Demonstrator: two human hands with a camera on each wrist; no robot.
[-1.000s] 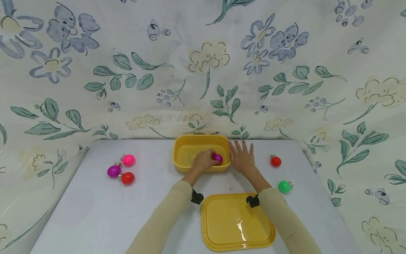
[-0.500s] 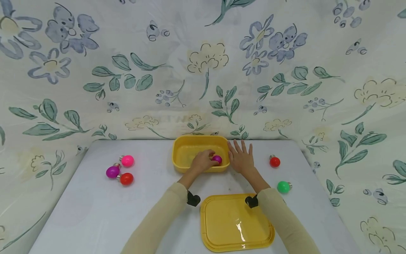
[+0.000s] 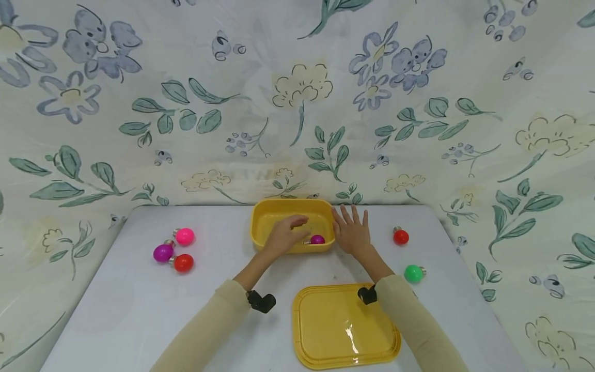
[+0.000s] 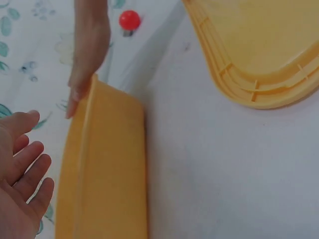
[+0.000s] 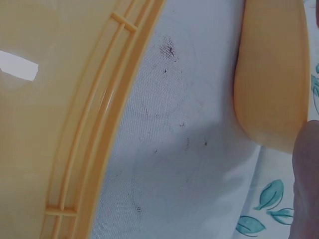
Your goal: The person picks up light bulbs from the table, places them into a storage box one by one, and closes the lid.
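A small purple light bulb (image 3: 317,239) with a silver screw base lies in the right part of a yellow plastic box (image 3: 260,243). Over the box's left half is my left hand (image 3: 282,236), fingers loosely bent and holding nothing; the left wrist view shows the same left hand (image 4: 22,174) with its fingers apart beside the box wall (image 4: 112,164). My right hand (image 3: 353,232) rests with straight, spread fingers against the box's right end. In the right wrist view only an edge of the right hand (image 5: 306,184) shows.
A yellow lid (image 3: 346,325) lies in front of the box, partly under the right forearm. Left on the white table (image 3: 139,320) are a pink bulb (image 3: 185,236), a purple bulb (image 3: 162,253) and a red bulb (image 3: 184,263). At right lie another red bulb (image 3: 401,237) and a green bulb (image 3: 412,274).
My left hand has let go of the purple light bulb and drawn back to the left. The bulb now lies on the box floor. The right hand keeps its place at the box's end.
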